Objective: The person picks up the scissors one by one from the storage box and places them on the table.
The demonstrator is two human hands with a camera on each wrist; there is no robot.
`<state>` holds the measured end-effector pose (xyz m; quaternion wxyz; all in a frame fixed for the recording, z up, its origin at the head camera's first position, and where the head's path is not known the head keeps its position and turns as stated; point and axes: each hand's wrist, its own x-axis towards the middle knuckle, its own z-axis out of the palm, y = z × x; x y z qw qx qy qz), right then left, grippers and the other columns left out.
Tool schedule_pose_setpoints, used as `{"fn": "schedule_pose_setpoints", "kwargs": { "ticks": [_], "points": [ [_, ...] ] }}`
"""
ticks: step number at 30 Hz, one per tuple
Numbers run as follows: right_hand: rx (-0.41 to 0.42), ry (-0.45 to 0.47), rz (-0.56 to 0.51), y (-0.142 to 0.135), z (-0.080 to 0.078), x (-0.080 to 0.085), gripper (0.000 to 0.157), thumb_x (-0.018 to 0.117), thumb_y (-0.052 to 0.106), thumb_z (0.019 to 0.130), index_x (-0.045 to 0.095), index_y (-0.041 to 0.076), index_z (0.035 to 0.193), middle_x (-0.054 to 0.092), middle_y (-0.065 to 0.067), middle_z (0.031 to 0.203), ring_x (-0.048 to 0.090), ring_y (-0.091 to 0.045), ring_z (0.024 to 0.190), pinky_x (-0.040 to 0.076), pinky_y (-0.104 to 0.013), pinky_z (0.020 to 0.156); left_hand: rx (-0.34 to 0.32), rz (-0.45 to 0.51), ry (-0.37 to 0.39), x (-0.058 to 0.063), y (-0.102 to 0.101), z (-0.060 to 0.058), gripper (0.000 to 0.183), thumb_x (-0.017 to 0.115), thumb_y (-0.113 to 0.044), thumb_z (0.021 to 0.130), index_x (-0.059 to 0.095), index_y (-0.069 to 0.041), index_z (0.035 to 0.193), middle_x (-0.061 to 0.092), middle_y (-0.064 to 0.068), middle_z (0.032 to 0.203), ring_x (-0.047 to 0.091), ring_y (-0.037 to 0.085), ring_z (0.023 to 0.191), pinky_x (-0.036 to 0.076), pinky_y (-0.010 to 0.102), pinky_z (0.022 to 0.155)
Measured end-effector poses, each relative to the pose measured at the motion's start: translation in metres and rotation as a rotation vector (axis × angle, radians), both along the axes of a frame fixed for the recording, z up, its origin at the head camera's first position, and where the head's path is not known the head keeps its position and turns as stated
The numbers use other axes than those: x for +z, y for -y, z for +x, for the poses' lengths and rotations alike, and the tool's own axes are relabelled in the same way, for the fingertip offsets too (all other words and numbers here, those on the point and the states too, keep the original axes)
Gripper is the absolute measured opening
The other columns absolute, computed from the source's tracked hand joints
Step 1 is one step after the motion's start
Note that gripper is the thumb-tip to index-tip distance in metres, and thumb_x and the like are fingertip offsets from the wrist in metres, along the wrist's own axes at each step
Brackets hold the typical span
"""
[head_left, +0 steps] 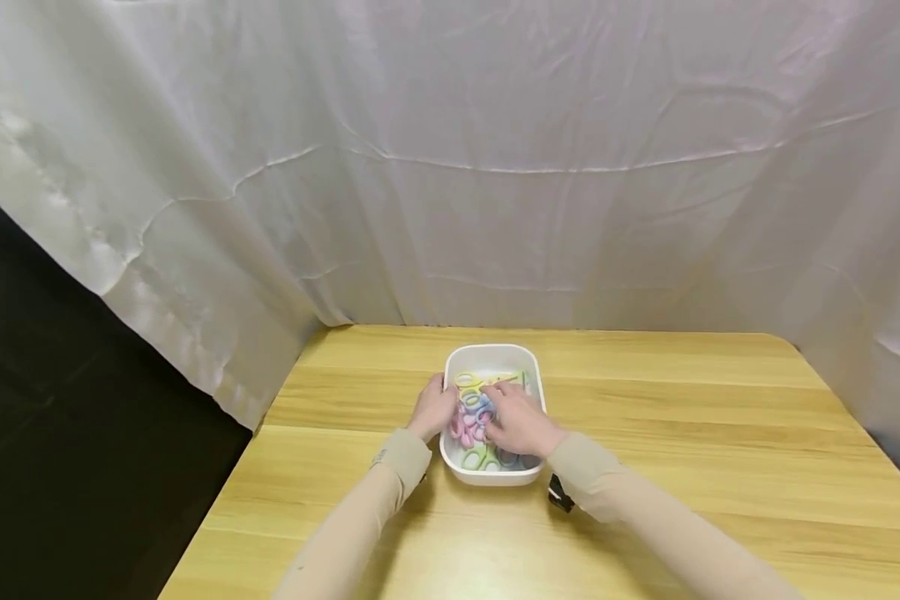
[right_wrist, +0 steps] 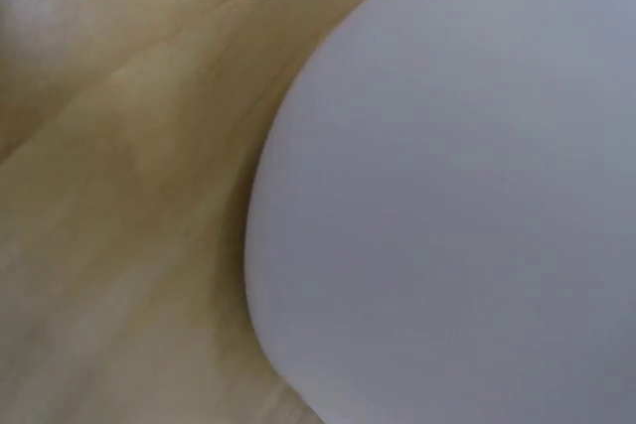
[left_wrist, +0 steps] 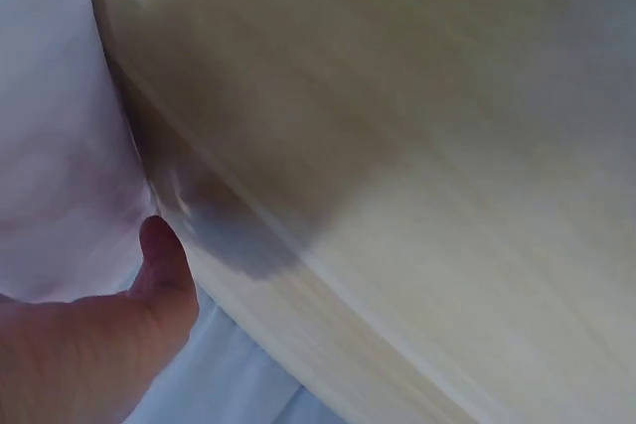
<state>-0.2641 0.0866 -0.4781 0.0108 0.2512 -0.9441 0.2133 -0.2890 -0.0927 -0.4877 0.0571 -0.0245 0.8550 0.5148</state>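
1. Beige sleeves point(head_left: 345, 529) reach forward from the near edge, both arms angled inward to one white tub point(head_left: 491, 479).
2. That tub sits on a wood-grain table point(head_left: 720, 442), squarely between the hands, likely so that both can get to it easily.
3. Over its left rim goes the left hand point(head_left: 431, 410), one digit against the outer wall; it grips that side, seemingly to steady the tub.
4. Dipping inside from the right is the right hand point(head_left: 521, 423), fingers pointing down among scissors. Whether they pinch a pair or merely touch, I cannot tell; the right wrist view shows only tub wall and tabletop.
5. Scissors lie loosely heaped in the tub, its walls holding them together: yellow handles point(head_left: 467, 381) farthest, then blue handles point(head_left: 472, 402), pink handles point(head_left: 462, 428), and green handles point(head_left: 474, 458) nearest.
6. Behind hangs a pale curtain point(head_left: 555, 225).
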Motion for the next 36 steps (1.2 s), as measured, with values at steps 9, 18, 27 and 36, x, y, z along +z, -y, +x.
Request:
{"fn": "schedule_pose_setpoints", "kwargs": {
  "ticks": [9,18,27,36],
  "points": [
    [0.016,-0.010,0.077,0.003,-0.001,-0.006,0.061,0.068,0.020,0.089,0.050,0.001,0.143,0.050,-0.028,0.145,0.047,-0.045,0.133,0.045,-0.063,0.109,-0.027,-0.075,-0.021,-0.006,-0.009,-0.003,0.049,0.037,-0.014,0.106,0.031,0.006,0.150,0.057,0.030,0.131,0.059,0.023,0.071,0.061,0.041,0.077],
    [0.050,0.018,0.152,0.006,-0.003,-0.010,0.065,0.064,0.031,0.094,0.044,0.003,0.150,0.047,-0.028,0.149,0.043,-0.046,0.139,0.036,-0.061,0.118,-0.033,-0.098,-0.049,-0.007,-0.009,-0.005,0.052,0.037,-0.015,0.106,0.028,0.009,0.152,0.051,0.032,0.143,0.064,0.035,0.109,0.056,0.047,0.101],
    [0.042,0.016,0.180,0.009,-0.002,-0.014,0.074,0.072,0.031,0.086,0.044,0.005,0.150,0.051,-0.023,0.146,0.046,-0.043,0.136,0.039,-0.060,0.115,-0.053,-0.037,-0.017,-0.010,-0.010,-0.005,0.047,0.036,-0.012,0.107,0.030,0.009,0.149,0.063,0.025,0.103,0.049,0.010,0.043,0.049,0.025,0.039],
    [0.054,-0.029,0.161,0.011,-0.005,-0.017,0.067,0.076,0.028,0.084,0.054,0.002,0.142,0.056,-0.018,0.123,0.050,-0.035,0.117,0.049,-0.053,0.101,-0.037,-0.091,-0.032,-0.009,-0.011,-0.005,0.047,0.037,-0.010,0.106,0.031,0.010,0.148,0.059,0.032,0.121,0.047,0.011,0.045,0.049,0.025,0.040]
  ]
}}
